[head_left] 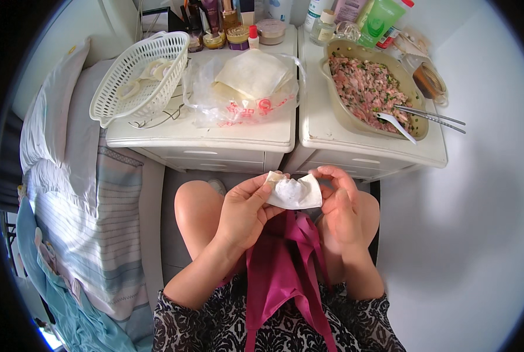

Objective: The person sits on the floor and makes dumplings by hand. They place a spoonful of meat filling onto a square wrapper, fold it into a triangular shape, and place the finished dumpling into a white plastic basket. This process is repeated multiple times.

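Both my hands hold one folded dumpling wrapper (pixel 294 192) above my knees. My left hand (pixel 245 210) grips its left edge with thumb and fingers. My right hand (pixel 338 206) pinches its right edge. The wrapper is white and bulges in the middle. A beige oval bowl of pink minced filling with green bits (pixel 364 88) stands on the right cabinet, with a white spoon (pixel 396 125) and metal chopsticks (pixel 432 116) resting in it. A stack of square wrappers (pixel 253 73) lies on a clear plastic bag (pixel 238 105) on the left cabinet.
A white plastic basket (pixel 142 76) holding a few finished dumplings sits at the left cabinet's corner. Bottles and jars (pixel 232 26) line the back. A bed with striped bedding (pixel 80 199) runs along my left. A magenta cloth (pixel 285 264) hangs over my lap.
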The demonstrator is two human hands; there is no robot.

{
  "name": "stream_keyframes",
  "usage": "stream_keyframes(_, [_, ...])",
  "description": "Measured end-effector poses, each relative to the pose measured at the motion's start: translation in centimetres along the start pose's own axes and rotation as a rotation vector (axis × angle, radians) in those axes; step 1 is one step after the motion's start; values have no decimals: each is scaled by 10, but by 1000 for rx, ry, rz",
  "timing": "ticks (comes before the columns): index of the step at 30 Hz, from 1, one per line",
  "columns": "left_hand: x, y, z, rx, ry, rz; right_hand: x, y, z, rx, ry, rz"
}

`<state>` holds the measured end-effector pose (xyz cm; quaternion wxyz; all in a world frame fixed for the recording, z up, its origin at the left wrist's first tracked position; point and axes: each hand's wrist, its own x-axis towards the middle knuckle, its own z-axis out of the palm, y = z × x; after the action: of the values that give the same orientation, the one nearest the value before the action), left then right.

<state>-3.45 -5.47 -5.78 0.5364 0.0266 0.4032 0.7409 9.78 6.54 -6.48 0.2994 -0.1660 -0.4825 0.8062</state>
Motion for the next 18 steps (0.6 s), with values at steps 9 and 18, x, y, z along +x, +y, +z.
stream_keyframes(9, [-3, -13, 6, 156, 73, 135, -5, 33, 9, -414, 256, -236])
stream_keyframes(18, [-12, 1, 5, 366, 86, 126, 5, 12, 9, -543, -51, -265])
